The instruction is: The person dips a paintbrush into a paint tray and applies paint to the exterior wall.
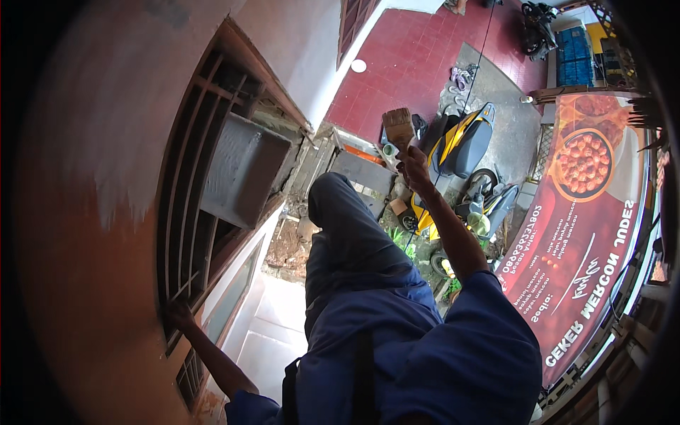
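Note:
In my right hand (414,171), held out ahead of me, is a wide flat paintbrush (399,127), bristles pointing away. My left hand (180,315) is closed at the near end of a barred window, round one of its bars (190,285). A grey box-shaped container (244,170), streaked with whitish paint inside, rests against the window bars and frame. The wall (127,248) on my left is orange-brown, with uneven whitish brush strokes (124,173) over its farther part.
Far below are yellow-and-black motorcycles (471,145), plants (400,239) and red floor tiles (382,67). A large red banner (581,241) hangs on the right. My raised leg (354,234) is in front of me, above a white ledge or floor (273,319).

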`<move>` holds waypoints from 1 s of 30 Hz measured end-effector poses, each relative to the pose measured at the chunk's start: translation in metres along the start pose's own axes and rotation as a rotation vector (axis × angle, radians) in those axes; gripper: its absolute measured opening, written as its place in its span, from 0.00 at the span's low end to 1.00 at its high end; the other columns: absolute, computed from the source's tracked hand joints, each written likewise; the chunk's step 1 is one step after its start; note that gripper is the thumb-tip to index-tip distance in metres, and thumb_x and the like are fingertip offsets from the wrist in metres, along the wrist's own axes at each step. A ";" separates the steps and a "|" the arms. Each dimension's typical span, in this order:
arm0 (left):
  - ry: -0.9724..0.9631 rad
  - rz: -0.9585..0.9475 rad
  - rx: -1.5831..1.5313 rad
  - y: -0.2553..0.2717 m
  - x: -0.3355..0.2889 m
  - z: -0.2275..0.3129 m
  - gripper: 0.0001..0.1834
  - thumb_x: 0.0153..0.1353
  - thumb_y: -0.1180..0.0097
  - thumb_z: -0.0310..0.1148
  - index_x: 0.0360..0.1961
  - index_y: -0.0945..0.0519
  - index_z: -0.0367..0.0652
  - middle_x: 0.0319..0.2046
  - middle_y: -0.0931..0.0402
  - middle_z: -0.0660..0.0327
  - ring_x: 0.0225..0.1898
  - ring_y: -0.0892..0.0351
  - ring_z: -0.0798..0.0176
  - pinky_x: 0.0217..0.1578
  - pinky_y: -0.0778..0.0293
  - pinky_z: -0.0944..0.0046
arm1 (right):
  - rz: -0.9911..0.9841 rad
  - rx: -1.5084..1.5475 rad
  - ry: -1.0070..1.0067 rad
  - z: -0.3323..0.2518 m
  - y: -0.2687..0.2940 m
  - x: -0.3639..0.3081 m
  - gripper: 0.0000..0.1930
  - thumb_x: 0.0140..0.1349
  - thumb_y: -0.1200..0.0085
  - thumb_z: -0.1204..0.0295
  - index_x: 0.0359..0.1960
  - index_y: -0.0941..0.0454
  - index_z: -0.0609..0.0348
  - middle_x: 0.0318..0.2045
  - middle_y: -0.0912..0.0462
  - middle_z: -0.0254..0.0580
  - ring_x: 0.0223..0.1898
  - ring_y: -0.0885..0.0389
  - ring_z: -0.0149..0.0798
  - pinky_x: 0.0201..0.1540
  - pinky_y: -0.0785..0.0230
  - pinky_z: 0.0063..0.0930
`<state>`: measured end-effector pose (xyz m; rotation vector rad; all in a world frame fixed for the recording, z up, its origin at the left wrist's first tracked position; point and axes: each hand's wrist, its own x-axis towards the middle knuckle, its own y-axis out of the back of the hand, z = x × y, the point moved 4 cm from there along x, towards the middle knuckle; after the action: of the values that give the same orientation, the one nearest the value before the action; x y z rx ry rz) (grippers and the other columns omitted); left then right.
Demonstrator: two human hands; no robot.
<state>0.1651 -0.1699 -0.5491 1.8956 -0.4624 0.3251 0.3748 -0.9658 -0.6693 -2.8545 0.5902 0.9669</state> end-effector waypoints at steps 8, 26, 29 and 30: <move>1.881 0.383 -1.480 -0.010 -0.016 -0.010 0.19 0.58 0.50 0.42 0.48 0.28 0.47 0.48 0.29 0.60 0.52 0.32 0.57 0.52 0.38 0.50 | 0.301 -0.754 0.032 0.103 -0.011 0.044 0.21 0.48 0.44 0.57 0.25 0.25 0.69 0.22 0.23 0.50 0.23 0.24 0.42 0.30 0.32 0.38; 1.854 0.291 -1.984 0.003 -0.036 -0.056 0.11 0.53 0.48 0.30 0.38 0.25 0.38 0.40 0.25 0.52 0.47 0.28 0.52 0.58 0.43 0.44 | 0.177 -1.243 0.856 0.291 -0.011 0.144 0.13 0.57 0.52 0.65 0.37 0.26 0.62 0.27 0.24 0.55 0.32 0.25 0.57 0.37 0.34 0.44; 1.930 0.397 -1.845 0.011 -0.044 -0.071 0.09 0.52 0.49 0.27 0.36 0.24 0.37 0.39 0.25 0.53 0.46 0.28 0.54 0.58 0.42 0.45 | 0.144 -1.215 0.835 0.314 -0.006 0.155 0.12 0.58 0.51 0.68 0.41 0.27 0.61 0.33 0.24 0.51 0.36 0.27 0.54 0.41 0.37 0.47; 1.925 0.372 -1.929 0.013 -0.044 -0.069 0.09 0.52 0.49 0.27 0.36 0.24 0.37 0.39 0.25 0.53 0.46 0.28 0.54 0.58 0.42 0.45 | 0.259 -1.201 1.089 0.313 -0.008 0.150 0.12 0.58 0.51 0.68 0.41 0.27 0.60 0.35 0.24 0.49 0.38 0.27 0.53 0.43 0.39 0.48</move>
<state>0.1201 -0.1026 -0.5331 -0.7421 0.2999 1.1152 0.3083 -0.9507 -1.0096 -4.3501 0.4813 -0.7213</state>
